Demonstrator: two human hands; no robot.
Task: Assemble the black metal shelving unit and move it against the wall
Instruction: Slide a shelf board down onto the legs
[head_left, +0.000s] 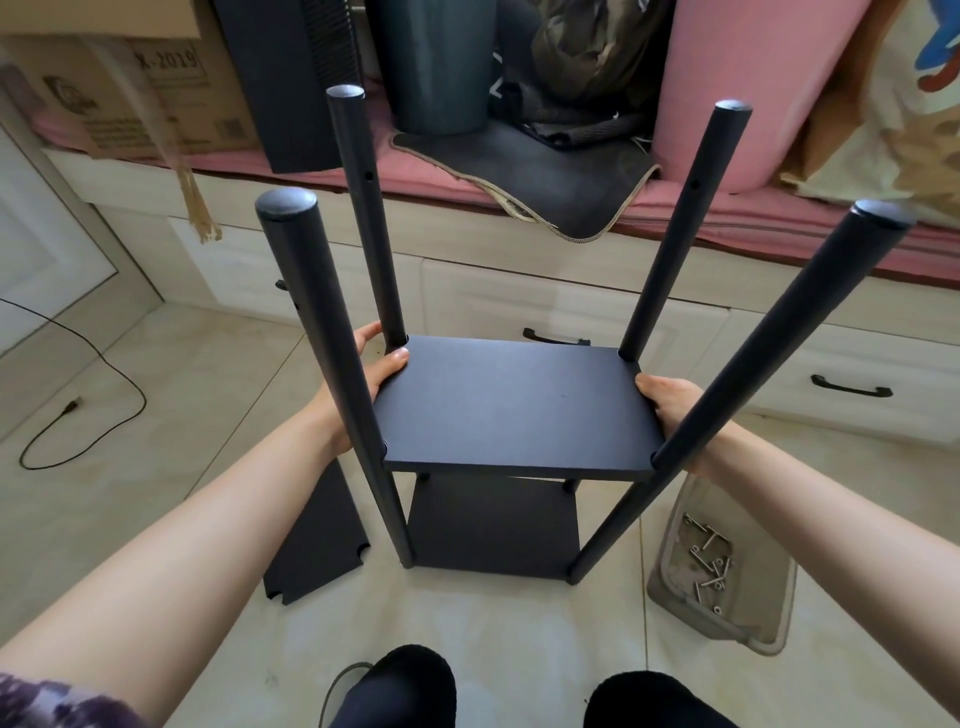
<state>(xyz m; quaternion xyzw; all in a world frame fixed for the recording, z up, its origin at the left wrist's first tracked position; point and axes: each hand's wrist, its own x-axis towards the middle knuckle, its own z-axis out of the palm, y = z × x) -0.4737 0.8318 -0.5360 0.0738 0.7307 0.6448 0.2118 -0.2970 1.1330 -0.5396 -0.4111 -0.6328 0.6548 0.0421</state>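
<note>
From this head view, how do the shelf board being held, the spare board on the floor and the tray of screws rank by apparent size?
1. Held shelf board, clearly largest, though nearest the camera.
2. Spare board and tray of screws: they look alike, so I would not rank them.

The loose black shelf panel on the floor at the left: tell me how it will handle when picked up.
The loose shelf panel looks thin, flat and rigid, so it should lift without flopping. Its smooth matte face may slip in a light pinch; the corner notches offer some purchase. Lying flat on the tiled floor, an edge probably needs prying up first.
</note>
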